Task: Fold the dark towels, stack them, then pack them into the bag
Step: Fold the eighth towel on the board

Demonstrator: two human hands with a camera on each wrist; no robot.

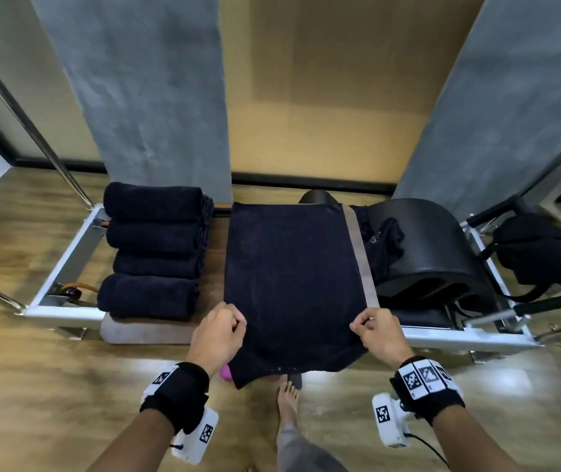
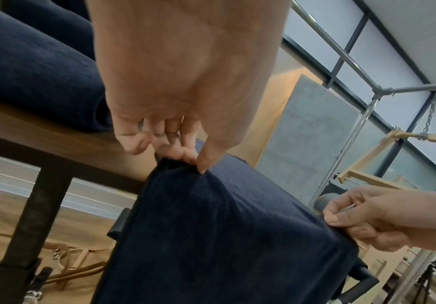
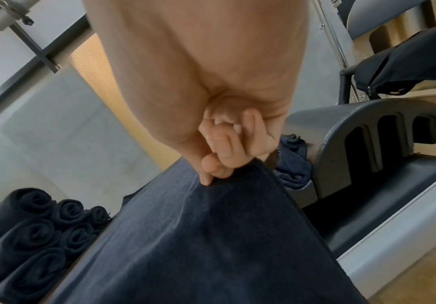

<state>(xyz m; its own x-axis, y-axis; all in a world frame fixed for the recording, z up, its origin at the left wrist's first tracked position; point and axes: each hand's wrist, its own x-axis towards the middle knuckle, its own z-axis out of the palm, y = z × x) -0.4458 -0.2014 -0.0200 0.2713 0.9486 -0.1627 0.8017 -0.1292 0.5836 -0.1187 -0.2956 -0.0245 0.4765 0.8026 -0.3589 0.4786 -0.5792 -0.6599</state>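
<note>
A dark navy towel lies spread flat across the wooden board, its near end hanging over the front edge. My left hand pinches its left edge between thumb and fingers. On the opposite edge my right hand pinches the towel the same way. Several rolled dark towels lie side by side on the board to the left; the right wrist view shows their spiral ends. A black bag sits at the far right on the frame.
A black arched barrel stands right of the towel with another dark cloth draped on it. The white metal frame surrounds the board. Metal poles rise at the left. My bare foot is on the wooden floor.
</note>
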